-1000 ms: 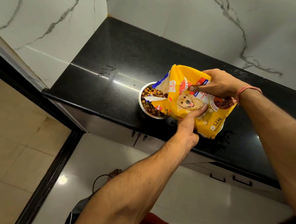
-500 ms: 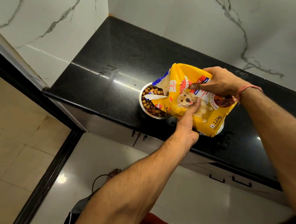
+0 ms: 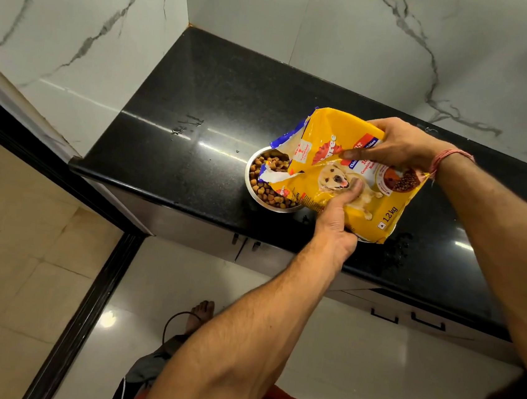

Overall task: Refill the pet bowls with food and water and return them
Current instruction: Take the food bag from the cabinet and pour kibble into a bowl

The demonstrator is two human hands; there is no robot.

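Your left hand (image 3: 334, 220) gripped the near lower edge of the yellow dog food bag (image 3: 349, 176), the thumb laid on its printed face beside the dog picture and the other fingers hidden under the bag. Your right hand (image 3: 398, 145) held the upper far edge of the bag, fingers curled over the top and lying across the front. You had the bag tilted on its side, its torn open mouth pointing left and reaching over the rim of the steel bowl (image 3: 250, 185). The bowl stood on the black counter (image 3: 201, 101), near the front edge, and held brown and tan kibble (image 3: 262, 186) well up its sides. A sliver of a second metal rim showed under the bag's lower right corner; what it belonged to could not be made out. Small wet marks (image 3: 187, 126) lay on the counter left of the bowl. A red thread bracelet (image 3: 448, 157) circled your right wrist.
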